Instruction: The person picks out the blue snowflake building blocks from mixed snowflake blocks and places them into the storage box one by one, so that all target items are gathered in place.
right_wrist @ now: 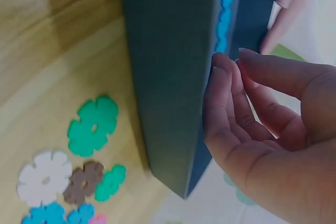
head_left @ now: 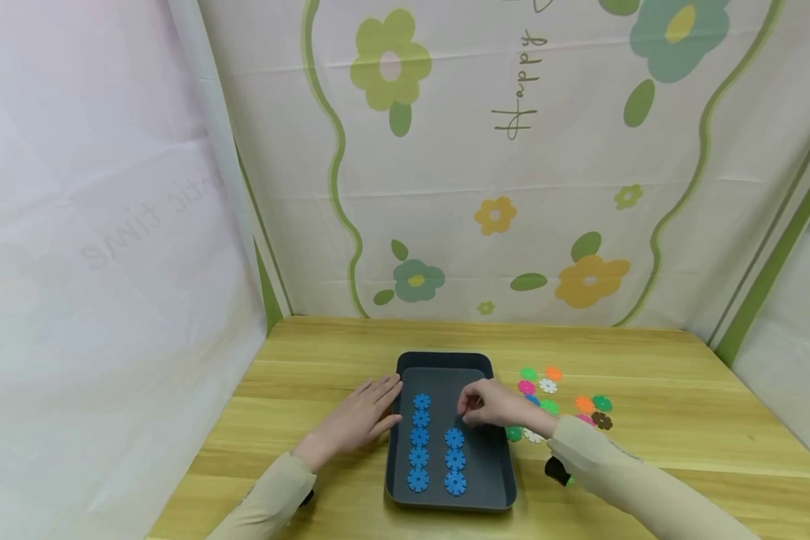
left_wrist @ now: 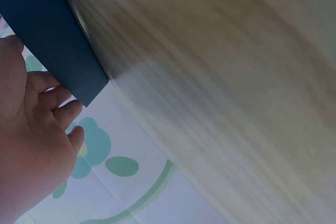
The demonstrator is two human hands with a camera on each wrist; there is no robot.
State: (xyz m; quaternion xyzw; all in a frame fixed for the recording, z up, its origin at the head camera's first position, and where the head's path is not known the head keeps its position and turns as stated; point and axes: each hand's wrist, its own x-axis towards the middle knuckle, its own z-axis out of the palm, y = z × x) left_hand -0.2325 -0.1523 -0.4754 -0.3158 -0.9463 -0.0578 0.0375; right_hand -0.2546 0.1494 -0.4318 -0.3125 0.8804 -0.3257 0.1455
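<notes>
A dark grey tray (head_left: 487,480) on the table holds two columns of blue flower-shaped discs. The longer left column (head_left: 419,436) has several discs; the right column (head_left: 455,459) shows three. With fingers straight, my left hand (head_left: 361,420) rests against the tray's left side; in the left wrist view its fingertips touch the tray's outer wall (left_wrist: 58,45). Over the tray, just beyond the right column, is my right hand (head_left: 489,403). Its fingers are bent, with thumb and index fingertips close together in the right wrist view; whether a disc is between them is unclear.
Loose flower discs lie on the wooden table (head_left: 661,420) right of the tray, among them a green disc (right_wrist: 93,125), a white disc (right_wrist: 44,178) and a brown disc (head_left: 602,421). Printed cloth (head_left: 445,165) hangs behind the table and at both sides.
</notes>
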